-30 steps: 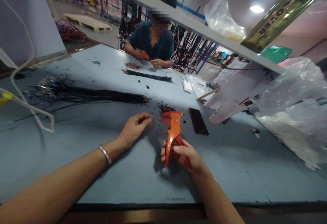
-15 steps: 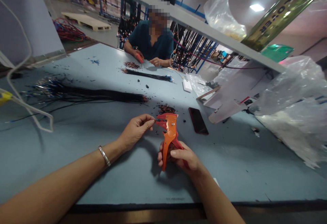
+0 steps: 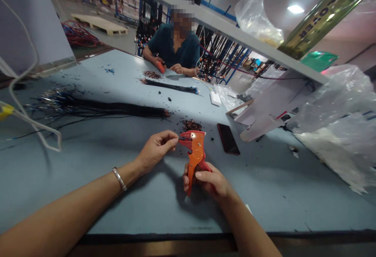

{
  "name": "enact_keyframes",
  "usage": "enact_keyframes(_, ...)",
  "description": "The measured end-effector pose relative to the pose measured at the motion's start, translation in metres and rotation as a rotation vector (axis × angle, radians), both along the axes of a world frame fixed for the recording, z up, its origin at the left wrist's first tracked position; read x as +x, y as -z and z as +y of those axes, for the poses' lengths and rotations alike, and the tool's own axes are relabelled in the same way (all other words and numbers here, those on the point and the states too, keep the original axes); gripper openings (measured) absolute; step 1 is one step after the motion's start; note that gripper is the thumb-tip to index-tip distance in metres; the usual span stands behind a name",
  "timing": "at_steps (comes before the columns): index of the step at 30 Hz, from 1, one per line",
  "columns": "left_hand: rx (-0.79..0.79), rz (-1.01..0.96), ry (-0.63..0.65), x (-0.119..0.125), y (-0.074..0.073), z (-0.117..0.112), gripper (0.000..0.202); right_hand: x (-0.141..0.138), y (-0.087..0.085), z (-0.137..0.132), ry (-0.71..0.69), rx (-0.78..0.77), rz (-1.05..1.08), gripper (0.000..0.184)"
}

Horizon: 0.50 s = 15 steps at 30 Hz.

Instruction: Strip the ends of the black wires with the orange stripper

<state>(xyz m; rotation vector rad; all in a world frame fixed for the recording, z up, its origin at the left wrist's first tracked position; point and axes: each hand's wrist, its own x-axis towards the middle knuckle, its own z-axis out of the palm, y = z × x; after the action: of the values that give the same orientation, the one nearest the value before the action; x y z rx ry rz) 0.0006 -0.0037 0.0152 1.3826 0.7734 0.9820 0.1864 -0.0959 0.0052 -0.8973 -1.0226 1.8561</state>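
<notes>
Pale blue flat desk [image 3: 264, 194] carries a long bundle of black wires [image 3: 117, 110], left of centre. Left hand [image 3: 155, 149]: fingertips pinched together. Right hand [image 3: 210, 180]: clamped round the handles of the orange plastic wire stripper [image 3: 195, 151], upright over mid-desk. Thin black wire end [image 3: 179, 139], in the left pinch, meets the stripper head.

A: Right hand [image 3: 210, 182], grip closed round the handles of the orange wire stripper [image 3: 195, 151], head pointing up!
B: Left hand [image 3: 155, 149] pinches a thin black wire [image 3: 180, 138] right at its jaws.
A: Scraps [image 3: 192, 125] just beyond, dark phone [image 3: 228, 139] beside them on the bench [image 3: 88, 178].
B: Long wire bundle [image 3: 117, 110] off left.
</notes>
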Motion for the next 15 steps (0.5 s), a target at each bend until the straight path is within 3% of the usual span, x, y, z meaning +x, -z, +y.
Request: enact_keyframes(15, -0.004, -0.012, 0.002, -0.0001, 0.0008, 0.0006, 0.019, -0.0092, 0.0031, -0.0032, 0.123, -0.007, -0.076, 0.031)
